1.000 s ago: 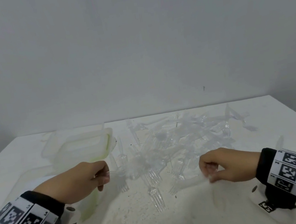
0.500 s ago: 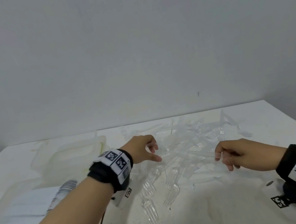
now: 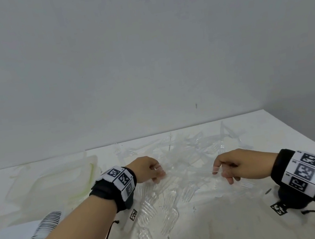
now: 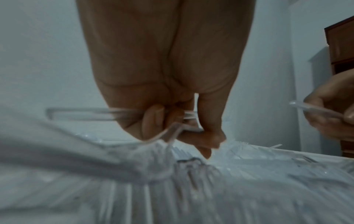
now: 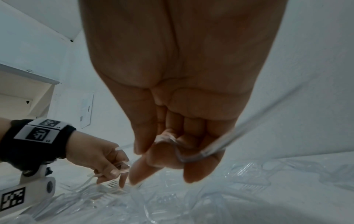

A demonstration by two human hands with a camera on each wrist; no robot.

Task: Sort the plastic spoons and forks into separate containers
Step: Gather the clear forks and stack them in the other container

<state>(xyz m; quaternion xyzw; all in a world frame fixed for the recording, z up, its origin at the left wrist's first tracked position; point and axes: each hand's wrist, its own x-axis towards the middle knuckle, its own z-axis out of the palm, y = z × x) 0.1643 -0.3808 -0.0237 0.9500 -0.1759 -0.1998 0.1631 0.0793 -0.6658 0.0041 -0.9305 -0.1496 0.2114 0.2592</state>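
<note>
Containers (image 3: 62, 175) left of cutlery pile (image 3: 189, 155); contents unclear.

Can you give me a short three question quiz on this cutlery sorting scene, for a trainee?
1. True or false: the left hand is empty.
2. Where do the containers sit relative to the cutlery pile? A: on the person's left. B: on the person's right. C: behind the pile.
3. Fill in: the right hand grips a clear piece of ____ over the table.

Key:
1. False. The left wrist view shows its fingers pinching clear cutlery pieces.
2. A.
3. Cutlery; whether spoon or fork cannot be told.
</note>
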